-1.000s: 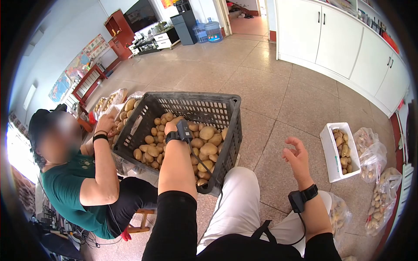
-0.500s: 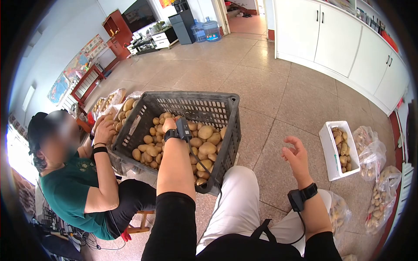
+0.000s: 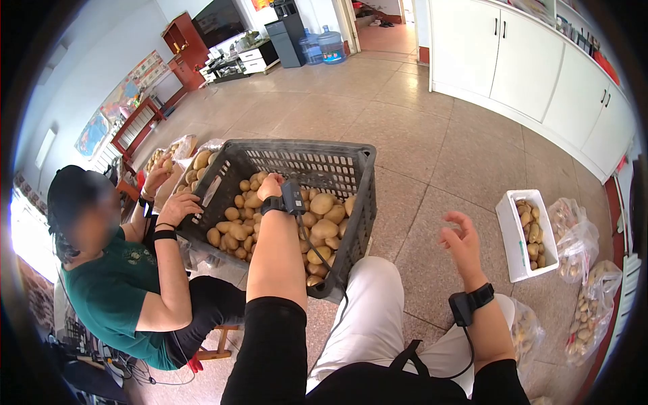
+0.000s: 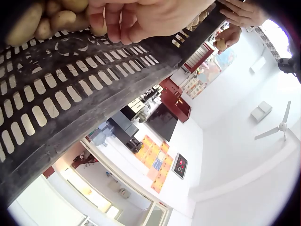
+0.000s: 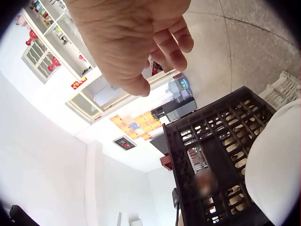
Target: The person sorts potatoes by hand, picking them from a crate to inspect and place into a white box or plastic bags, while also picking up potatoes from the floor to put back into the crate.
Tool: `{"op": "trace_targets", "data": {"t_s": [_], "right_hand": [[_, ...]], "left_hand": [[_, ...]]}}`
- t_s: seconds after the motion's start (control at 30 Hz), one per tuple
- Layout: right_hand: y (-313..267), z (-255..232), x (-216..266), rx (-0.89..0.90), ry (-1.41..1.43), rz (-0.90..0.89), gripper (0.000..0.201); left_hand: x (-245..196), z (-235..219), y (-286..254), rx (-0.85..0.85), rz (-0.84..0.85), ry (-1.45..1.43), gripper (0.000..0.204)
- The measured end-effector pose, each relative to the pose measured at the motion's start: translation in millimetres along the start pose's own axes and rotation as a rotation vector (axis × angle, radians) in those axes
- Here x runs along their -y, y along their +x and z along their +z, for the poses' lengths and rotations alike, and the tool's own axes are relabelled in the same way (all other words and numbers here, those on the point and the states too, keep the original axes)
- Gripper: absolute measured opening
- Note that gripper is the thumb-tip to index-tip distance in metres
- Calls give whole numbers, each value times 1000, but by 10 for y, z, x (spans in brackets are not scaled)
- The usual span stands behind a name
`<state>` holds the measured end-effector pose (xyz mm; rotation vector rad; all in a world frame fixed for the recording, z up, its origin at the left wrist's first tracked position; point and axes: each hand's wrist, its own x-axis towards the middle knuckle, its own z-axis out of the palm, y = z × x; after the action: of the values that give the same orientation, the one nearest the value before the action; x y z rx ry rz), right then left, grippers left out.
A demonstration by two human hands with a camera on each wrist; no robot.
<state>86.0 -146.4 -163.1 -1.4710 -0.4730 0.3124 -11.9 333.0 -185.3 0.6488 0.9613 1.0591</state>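
Observation:
A black plastic crate (image 3: 368, 196) holds a layer of potatoes (image 3: 324, 229). My left hand (image 3: 270, 187) reaches into it near the far side, over the potatoes. In the left wrist view the fingers (image 4: 127, 26) of that hand are bent down beside a potato (image 4: 98, 29); I cannot tell whether they grip it. Off to the right of the crate, my right hand (image 3: 461, 243) hovers above my leg with loosely bent fingers and nothing in it. At the left, another person (image 3: 115, 297) pinches a potato (image 3: 168, 165) in one raised hand and rests the other hand (image 3: 179, 206) at the crate's rim.
A white foam box (image 3: 507, 236) of potatoes stands on the floor at the right, beside plastic bags (image 3: 574, 233) of potatoes. More bagged potatoes (image 3: 201, 160) lie beyond the crate's left side. A cable (image 3: 317, 256) runs from my left wrist across the crate's near rim.
My left hand has shifted slightly right within the crate. The other person has brought one hand to the crate's rim and raised the other with a potato. My right hand stays put.

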Motion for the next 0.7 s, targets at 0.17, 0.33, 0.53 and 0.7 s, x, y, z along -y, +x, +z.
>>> {"op": "trace_targets", "data": {"t_s": [0.17,0.33,0.53,0.7], "right_hand": [[57,-89,-14,-63,-38,-34,31],[41,-449,307,-306,219,-122,24],[-563,-1400,247,-609,241,-104,18],[-1916,-2144,-622,-946,95,245,13]], "left_hand": [[-52,119,-241,-15,-7,-82,20],[11,206,-217,62,43,-74,22],[35,-35,688,416,608,1326,22],[-9,-81,1541,709,238,896,23]]}}
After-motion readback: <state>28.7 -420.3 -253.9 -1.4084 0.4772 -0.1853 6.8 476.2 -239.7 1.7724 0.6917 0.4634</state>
